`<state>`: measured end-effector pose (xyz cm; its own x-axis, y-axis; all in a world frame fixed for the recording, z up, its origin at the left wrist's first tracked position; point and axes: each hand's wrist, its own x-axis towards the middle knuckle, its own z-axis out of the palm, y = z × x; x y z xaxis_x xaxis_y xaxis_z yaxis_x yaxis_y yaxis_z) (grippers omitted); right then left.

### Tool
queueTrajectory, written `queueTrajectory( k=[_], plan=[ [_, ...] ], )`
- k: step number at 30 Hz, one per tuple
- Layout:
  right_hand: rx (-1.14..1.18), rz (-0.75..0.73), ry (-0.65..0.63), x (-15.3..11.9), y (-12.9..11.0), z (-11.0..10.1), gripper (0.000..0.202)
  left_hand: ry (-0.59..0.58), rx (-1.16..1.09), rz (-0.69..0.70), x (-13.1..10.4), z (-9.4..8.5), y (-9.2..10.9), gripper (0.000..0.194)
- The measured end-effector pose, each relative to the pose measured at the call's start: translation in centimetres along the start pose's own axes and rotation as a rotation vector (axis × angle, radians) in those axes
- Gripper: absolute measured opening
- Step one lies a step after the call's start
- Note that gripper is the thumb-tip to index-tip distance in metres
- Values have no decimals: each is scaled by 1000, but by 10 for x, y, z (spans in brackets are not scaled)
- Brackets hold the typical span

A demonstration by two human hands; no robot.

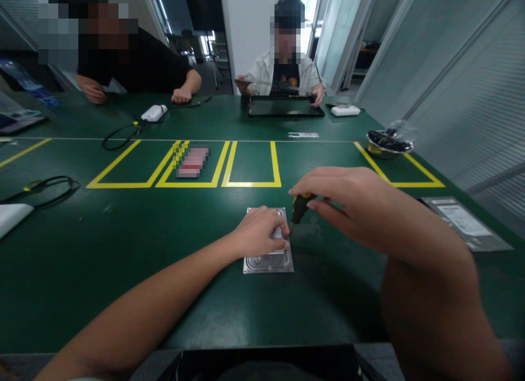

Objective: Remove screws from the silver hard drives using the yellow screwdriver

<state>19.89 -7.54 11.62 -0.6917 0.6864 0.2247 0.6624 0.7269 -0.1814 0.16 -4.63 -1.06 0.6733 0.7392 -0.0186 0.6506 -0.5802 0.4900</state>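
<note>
Both forearms reach forward: left hand (258, 230) presses flat on the metal drive (268, 261), right hand (340, 198) pinches a screwdriver (301, 206) upright at its right edge; bare green table (123, 250) surrounds.

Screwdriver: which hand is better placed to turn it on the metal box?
Right. The right hand already grips the screwdriver, its tip at the box's right edge. The left hand lies flat on the box, probably steadying it.
</note>
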Motion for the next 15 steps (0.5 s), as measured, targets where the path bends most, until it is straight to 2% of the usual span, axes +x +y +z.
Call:
queueTrajectory(
  k=[3, 6, 15],
  plan=[
    [1, 35, 1, 1, -1, 0, 27, 3, -5, 4, -1, 1, -1, 22],
    [23, 52, -50, 1, -2, -2, 26, 5, -9, 4, -1, 1, -1, 23],
    [49, 20, -70, 0, 1, -2, 21, 10, 2, 16, -1, 0, -1, 22]
  ],
)
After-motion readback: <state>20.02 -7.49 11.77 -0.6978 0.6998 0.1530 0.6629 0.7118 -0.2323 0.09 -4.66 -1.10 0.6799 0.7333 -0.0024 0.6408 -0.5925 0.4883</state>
